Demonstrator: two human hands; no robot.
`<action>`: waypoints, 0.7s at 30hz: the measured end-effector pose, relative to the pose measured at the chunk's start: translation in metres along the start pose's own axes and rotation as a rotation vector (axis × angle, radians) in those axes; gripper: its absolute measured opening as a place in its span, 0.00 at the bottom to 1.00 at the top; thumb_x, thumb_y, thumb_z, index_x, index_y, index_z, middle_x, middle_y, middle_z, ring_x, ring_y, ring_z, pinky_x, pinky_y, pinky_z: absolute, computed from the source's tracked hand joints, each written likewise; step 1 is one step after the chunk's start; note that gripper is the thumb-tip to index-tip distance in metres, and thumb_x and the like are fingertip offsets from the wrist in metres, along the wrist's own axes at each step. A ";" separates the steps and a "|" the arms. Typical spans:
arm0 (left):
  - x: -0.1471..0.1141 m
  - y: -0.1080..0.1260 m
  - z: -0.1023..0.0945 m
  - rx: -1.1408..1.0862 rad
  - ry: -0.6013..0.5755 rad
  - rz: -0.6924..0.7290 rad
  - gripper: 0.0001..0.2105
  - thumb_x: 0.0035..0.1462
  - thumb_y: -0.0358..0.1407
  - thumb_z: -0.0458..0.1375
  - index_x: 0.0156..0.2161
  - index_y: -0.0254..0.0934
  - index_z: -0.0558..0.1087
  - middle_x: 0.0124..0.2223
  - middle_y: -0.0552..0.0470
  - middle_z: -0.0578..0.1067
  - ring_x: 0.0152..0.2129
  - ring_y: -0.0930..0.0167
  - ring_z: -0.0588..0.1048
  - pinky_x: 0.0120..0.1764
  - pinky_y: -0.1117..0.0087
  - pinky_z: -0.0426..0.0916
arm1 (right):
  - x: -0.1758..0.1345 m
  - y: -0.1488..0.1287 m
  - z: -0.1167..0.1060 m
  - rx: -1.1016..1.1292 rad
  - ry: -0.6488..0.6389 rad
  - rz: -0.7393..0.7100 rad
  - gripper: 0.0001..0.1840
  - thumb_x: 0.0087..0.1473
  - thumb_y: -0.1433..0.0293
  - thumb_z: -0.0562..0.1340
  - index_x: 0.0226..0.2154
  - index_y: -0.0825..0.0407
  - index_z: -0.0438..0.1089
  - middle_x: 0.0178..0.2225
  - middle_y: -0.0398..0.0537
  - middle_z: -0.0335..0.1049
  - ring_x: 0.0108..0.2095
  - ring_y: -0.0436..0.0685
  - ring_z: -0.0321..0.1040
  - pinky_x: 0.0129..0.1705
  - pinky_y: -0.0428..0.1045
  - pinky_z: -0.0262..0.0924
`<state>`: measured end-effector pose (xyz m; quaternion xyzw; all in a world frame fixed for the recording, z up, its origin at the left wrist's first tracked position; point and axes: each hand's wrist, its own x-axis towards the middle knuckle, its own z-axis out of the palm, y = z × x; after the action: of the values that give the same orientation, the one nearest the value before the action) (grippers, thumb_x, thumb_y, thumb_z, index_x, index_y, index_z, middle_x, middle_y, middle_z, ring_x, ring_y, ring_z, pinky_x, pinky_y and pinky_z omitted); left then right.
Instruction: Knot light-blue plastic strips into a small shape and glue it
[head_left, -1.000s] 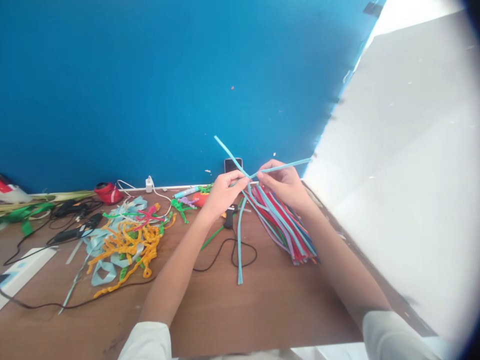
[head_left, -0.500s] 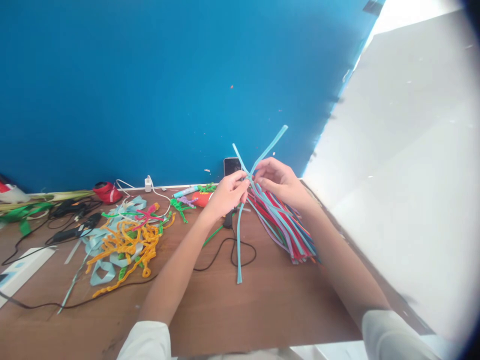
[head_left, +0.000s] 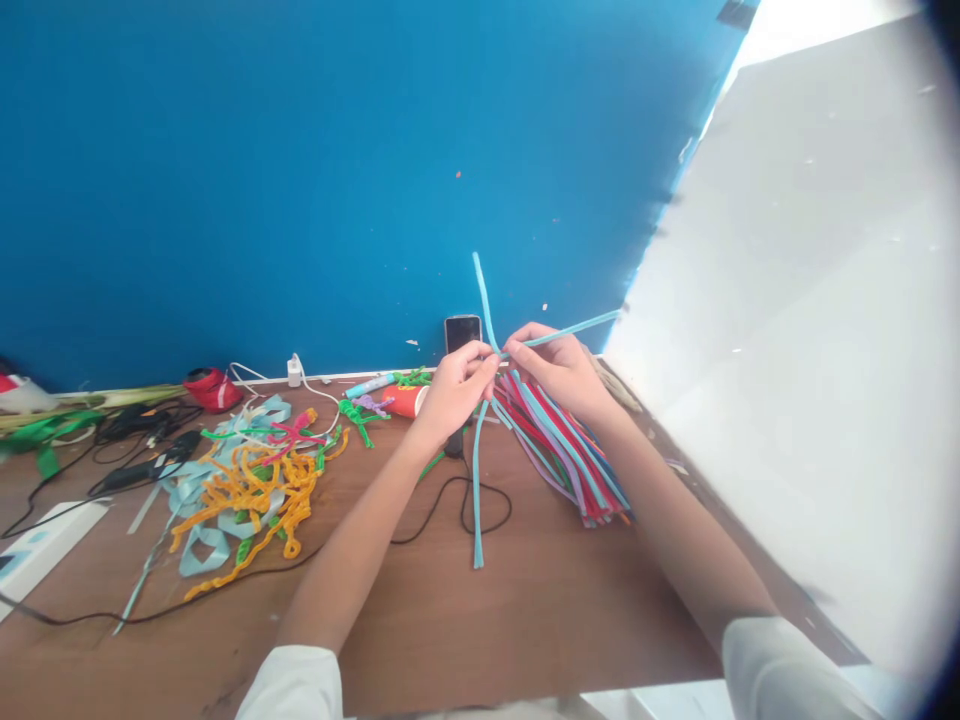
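Light blue pipe cleaners (head_left: 478, 490) meet at a crossing held between my two hands above the table. My left hand (head_left: 459, 385) pinches them at that crossing, with one end rising toward the wall and others hanging below. Fingers of my right hand (head_left: 555, 370) are closed on a light blue strand that stretches out to the right. Beneath my right hand and forearm lies a bundle of many-coloured pipe cleaners (head_left: 574, 460), partly covered. The crossing itself is mostly hidden by my fingertips.
On the left of the brown table (head_left: 585, 620) lies a pile of orange twisted pipe cleaners (head_left: 277, 490) and pale blue ribbon (head_left: 206, 550). A phone (head_left: 463, 332) leans on the blue wall. Nearby are a red cup (head_left: 405, 400), black cables and a white power strip (head_left: 52, 550).
The upper right strand has swung down to the right, now gripped by my right hand. The other raised end stands more upright. My left hand has barely moved.
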<state>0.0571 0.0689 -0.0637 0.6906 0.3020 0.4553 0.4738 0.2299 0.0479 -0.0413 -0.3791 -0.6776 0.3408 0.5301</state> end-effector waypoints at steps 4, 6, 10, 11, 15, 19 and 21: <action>0.001 -0.003 0.004 -0.052 0.065 0.011 0.11 0.62 0.44 0.59 0.36 0.38 0.68 0.21 0.60 0.65 0.17 0.79 0.60 0.21 0.78 0.51 | -0.001 0.001 0.001 0.040 -0.009 0.013 0.16 0.57 0.57 0.66 0.30 0.52 0.68 0.20 0.36 0.62 0.20 0.46 0.56 0.23 0.45 0.52; 0.000 -0.002 0.005 -0.109 0.089 -0.004 0.11 0.62 0.43 0.59 0.35 0.37 0.67 0.22 0.60 0.64 0.17 0.80 0.59 0.20 0.78 0.50 | -0.001 0.001 0.000 0.074 -0.034 0.029 0.16 0.57 0.57 0.66 0.30 0.52 0.69 0.20 0.37 0.62 0.20 0.46 0.56 0.24 0.45 0.52; -0.002 0.005 0.007 -0.269 0.103 -0.104 0.13 0.58 0.42 0.62 0.31 0.35 0.67 0.21 0.60 0.62 0.14 0.82 0.54 0.18 0.78 0.45 | -0.002 0.001 -0.003 0.038 -0.071 -0.011 0.16 0.56 0.57 0.67 0.30 0.53 0.72 0.21 0.39 0.65 0.21 0.47 0.58 0.24 0.46 0.54; -0.002 0.008 0.007 -0.301 0.100 -0.122 0.14 0.57 0.42 0.63 0.30 0.35 0.66 0.21 0.61 0.62 0.14 0.83 0.53 0.18 0.78 0.43 | -0.002 0.002 -0.004 0.015 -0.073 -0.040 0.16 0.57 0.57 0.67 0.29 0.53 0.73 0.21 0.40 0.66 0.21 0.48 0.59 0.25 0.46 0.54; -0.004 0.016 0.006 -0.381 0.094 -0.145 0.16 0.55 0.41 0.65 0.27 0.35 0.64 0.20 0.61 0.61 0.12 0.85 0.51 0.17 0.78 0.40 | -0.002 0.004 -0.004 -0.033 -0.020 -0.158 0.15 0.57 0.58 0.68 0.28 0.52 0.74 0.21 0.42 0.68 0.22 0.49 0.61 0.25 0.47 0.56; -0.006 0.021 0.002 -0.429 0.108 -0.167 0.13 0.55 0.39 0.65 0.30 0.33 0.67 0.21 0.62 0.61 0.12 0.86 0.51 0.17 0.79 0.40 | -0.003 0.005 -0.003 0.091 0.107 -0.165 0.15 0.54 0.58 0.70 0.28 0.52 0.72 0.20 0.41 0.69 0.20 0.48 0.61 0.24 0.46 0.56; -0.007 0.023 0.000 -0.451 0.097 -0.183 0.12 0.55 0.39 0.65 0.31 0.33 0.69 0.20 0.63 0.60 0.11 0.86 0.51 0.16 0.80 0.40 | -0.003 0.006 -0.004 0.177 0.129 -0.143 0.15 0.54 0.58 0.70 0.29 0.51 0.72 0.21 0.41 0.70 0.20 0.48 0.62 0.24 0.46 0.56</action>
<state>0.0541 0.0541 -0.0446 0.5145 0.2764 0.4988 0.6404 0.2354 0.0483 -0.0468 -0.3027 -0.6346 0.3356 0.6269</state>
